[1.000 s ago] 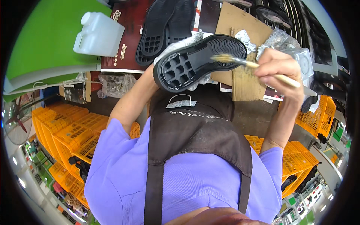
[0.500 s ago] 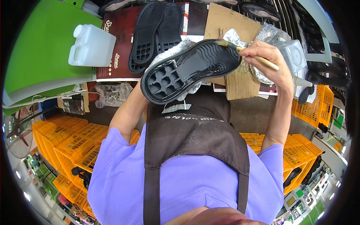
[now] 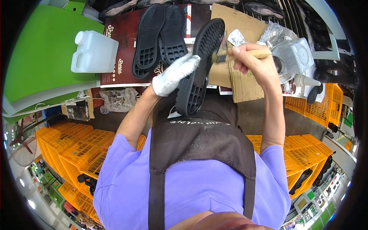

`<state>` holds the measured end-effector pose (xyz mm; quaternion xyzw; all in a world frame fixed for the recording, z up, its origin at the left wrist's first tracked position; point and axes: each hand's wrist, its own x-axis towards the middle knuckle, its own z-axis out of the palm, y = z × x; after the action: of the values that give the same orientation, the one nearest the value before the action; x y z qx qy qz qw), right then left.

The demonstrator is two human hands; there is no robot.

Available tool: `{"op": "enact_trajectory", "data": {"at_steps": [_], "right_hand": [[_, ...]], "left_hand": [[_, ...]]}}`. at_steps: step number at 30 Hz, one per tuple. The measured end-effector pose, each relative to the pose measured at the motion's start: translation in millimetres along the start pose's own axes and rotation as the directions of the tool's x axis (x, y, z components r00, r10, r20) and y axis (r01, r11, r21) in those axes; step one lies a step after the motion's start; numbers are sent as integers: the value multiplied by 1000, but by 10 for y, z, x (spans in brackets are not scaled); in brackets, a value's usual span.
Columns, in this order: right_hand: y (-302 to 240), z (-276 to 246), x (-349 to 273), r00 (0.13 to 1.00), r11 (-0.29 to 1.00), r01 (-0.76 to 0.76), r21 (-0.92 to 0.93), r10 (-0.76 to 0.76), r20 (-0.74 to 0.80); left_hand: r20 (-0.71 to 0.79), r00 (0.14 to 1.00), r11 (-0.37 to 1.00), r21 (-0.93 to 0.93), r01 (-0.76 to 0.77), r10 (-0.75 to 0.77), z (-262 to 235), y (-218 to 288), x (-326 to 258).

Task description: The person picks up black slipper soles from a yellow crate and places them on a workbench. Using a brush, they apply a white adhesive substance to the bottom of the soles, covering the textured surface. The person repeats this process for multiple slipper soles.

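My left hand, in a white glove, holds a black shoe sole tilted up on its edge above my apron. Its gloved fingers lie along the near left side; the thumb is hidden. The open squares of the heel are at the lower end and wavy ridges at the upper end. My bare right hand is closed round a brush with a pale wooden handle. The bristles are at the right edge of the sole, slightly blurred; whether they touch is hard to tell. More black soles lie on the table beyond.
A white plastic jug stands at the left beside a green surface. Brown cardboard covers the table's right part, next to a clear plastic container and a nozzle bottle. Orange crates stand on both sides behind me.
The sole has turned from nearly level to steep and edge-on, its toe end now up and away. My gloved left hand has come into sight. The brush has moved from the tread to the sole's right edge.
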<state>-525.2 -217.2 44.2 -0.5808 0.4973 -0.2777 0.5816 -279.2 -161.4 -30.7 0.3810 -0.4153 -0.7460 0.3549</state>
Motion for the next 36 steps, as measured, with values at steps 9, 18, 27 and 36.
{"op": "enact_trajectory", "data": {"at_steps": [9, 18, 27, 36], "right_hand": [[44, 135, 3, 733, 578, 639, -507, -657, 175], [71, 195, 53, 640, 686, 726, -48, -648, 412], [110, 145, 79, 821, 696, 496, -519, -570, 20], [-59, 123, 128, 829, 778, 496, -385, -557, -58]], "left_hand": [[25, 999, 857, -516, -9, 26, 41, 84, 3], [47, 999, 729, -684, 30, 3, -5, 53, 48], [170, 983, 728, -682, 68, 67, 45, 25, 6], [41, 999, 871, -491, 3, 19, 100, 36, 26]]}}
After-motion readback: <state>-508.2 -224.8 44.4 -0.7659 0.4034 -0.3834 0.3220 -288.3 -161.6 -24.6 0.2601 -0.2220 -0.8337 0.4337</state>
